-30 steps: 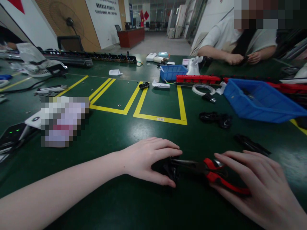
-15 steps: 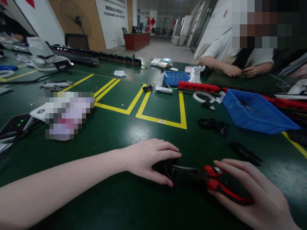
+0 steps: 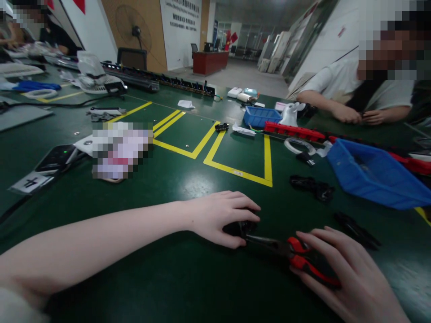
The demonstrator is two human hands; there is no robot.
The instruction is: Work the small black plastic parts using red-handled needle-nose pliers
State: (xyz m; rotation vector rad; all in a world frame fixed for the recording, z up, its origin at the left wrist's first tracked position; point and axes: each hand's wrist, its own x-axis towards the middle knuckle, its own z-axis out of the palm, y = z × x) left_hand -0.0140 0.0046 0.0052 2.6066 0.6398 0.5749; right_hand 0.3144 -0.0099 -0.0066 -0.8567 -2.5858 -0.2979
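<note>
My left hand (image 3: pixel 225 217) is closed around a small black part (image 3: pixel 240 228) low over the green table (image 3: pixel 161 269); much of the part is hidden under the fingers. In my right hand (image 3: pixel 343 264) are long-nose pliers (image 3: pixel 296 253) with red and black handles, gripped between thumb and fingers. The pliers point left, and their tips touch the black part beside my left thumb. Two more black pieces lie to the right, one (image 3: pixel 311 186) beyond the pliers and another (image 3: pixel 357 229) just past my right hand.
A blue bin (image 3: pixel 377 172) stands at the right, near a long red strip (image 3: pixel 292 131). A smaller blue bin (image 3: pixel 261 116) sits farther back. On the left lie a phone (image 3: pixel 123 154) and a black device (image 3: pixel 57 158). Across the table sits a person (image 3: pixel 357 89).
The view has turned left, so the table items appear farther right. The pliers' handles look closer together in my right hand. My left hand still holds the black part.
</note>
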